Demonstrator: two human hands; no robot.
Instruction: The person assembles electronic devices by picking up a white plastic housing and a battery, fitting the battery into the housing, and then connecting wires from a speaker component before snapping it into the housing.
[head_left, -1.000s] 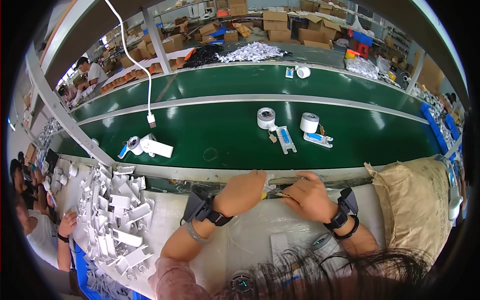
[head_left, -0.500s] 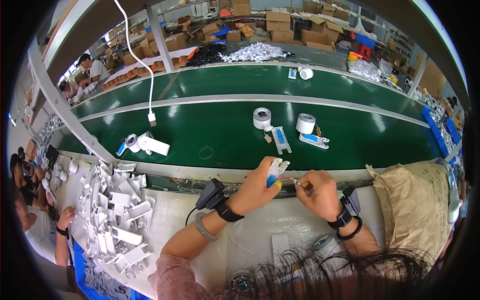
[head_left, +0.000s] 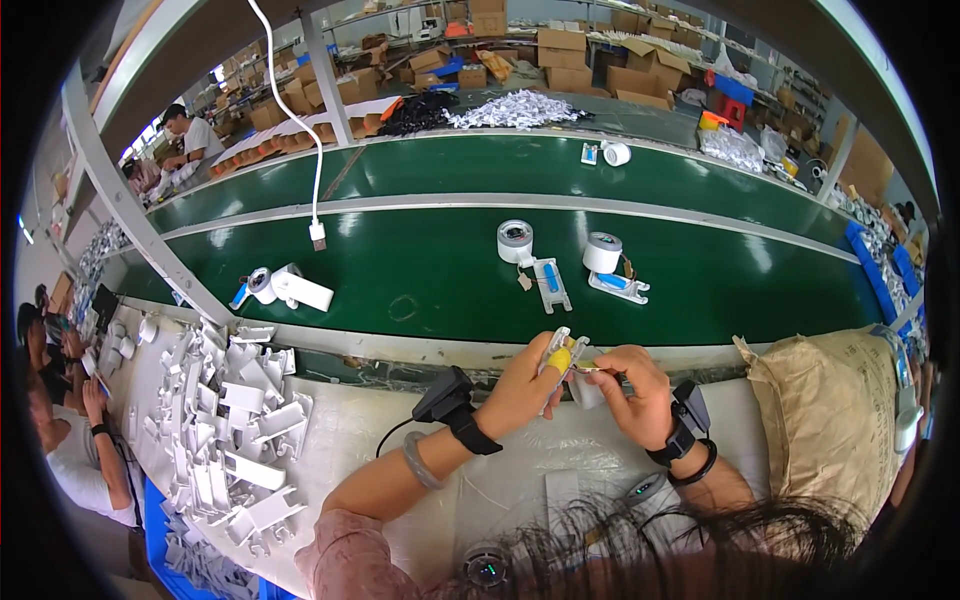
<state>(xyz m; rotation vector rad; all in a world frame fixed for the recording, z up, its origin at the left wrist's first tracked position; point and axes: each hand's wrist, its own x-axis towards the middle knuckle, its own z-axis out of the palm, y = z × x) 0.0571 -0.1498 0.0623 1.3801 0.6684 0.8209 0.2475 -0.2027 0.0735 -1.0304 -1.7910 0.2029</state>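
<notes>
Left hand grips white forked plastic bracket over pale film-covered counter; right hand pinches small part, type unclear. Likely fitting step; next calls for steady bracket, fine finger control.

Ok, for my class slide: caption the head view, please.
Left hand holds a white part, right hand close by; green belt ahead, white pieces heaped at left.
</notes>
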